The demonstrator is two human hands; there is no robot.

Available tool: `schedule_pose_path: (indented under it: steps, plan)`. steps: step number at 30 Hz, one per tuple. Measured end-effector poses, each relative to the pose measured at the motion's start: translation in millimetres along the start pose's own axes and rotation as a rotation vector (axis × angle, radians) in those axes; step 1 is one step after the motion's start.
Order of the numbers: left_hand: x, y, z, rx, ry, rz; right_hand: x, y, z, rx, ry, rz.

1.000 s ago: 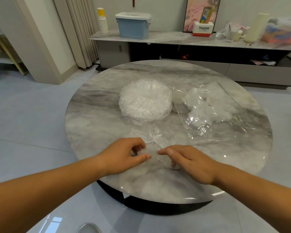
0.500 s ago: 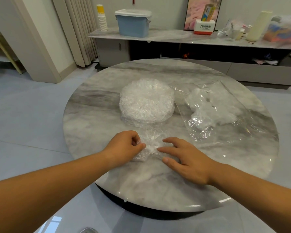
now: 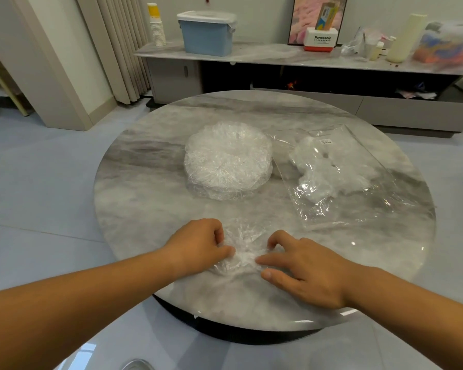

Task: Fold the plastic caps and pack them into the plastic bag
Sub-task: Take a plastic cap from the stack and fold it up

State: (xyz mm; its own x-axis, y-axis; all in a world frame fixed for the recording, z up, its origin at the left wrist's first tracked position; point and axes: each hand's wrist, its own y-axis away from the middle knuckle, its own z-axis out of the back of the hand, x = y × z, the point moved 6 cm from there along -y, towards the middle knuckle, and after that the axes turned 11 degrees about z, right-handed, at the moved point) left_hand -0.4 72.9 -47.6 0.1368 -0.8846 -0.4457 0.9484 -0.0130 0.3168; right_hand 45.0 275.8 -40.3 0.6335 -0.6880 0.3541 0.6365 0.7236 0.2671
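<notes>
Grey-veined marble table [image 3: 150, 198], blue bin [image 3: 207, 36]

Bright, even indoor light casts only soft shadows. Glare streaks the marble table [image 3: 353, 312] rim and floor tiles [image 3: 83, 356]. Wide-angle distortion bends the edges, and the sideboard clutter [image 3: 444, 46] looks smeared, perhaps by motion.
</notes>
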Motion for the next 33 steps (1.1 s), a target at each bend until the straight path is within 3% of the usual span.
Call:
schedule_pose_path:
  steps: [4,7,13,16,20,24,28,33]
  plan:
    - [-1,1,4,-0.073,0.002,0.006,1,-5,14,-0.203,-0.048,0.038]
    - [-2,1,7,-0.131,0.004,0.004,-7,-17,29,-0.365,-0.227,-0.075]
    - [5,-4,2,-0.078,0.009,0.107,-18,-45,28,-0.401,-0.850,-0.300]
    - [7,-7,1,-0.057,0.009,0.107,-15,-50,32,-0.451,-0.953,-0.331]
    - [7,-8,0,-0.061,0.010,0.105,-12,-47,38,-0.576,-1.063,-0.217]
    - [7,-10,1,-0.081,0.022,0.101,-3,-38,36,-0.607,-0.978,-0.042]
    - [8,-10,4,-0.062,0.006,0.082,12,-26,22,-0.439,-0.576,0.118]
    - [12,-2,11,0.235,-0.080,-0.042,21,-24,4,-0.280,-0.206,0.222]
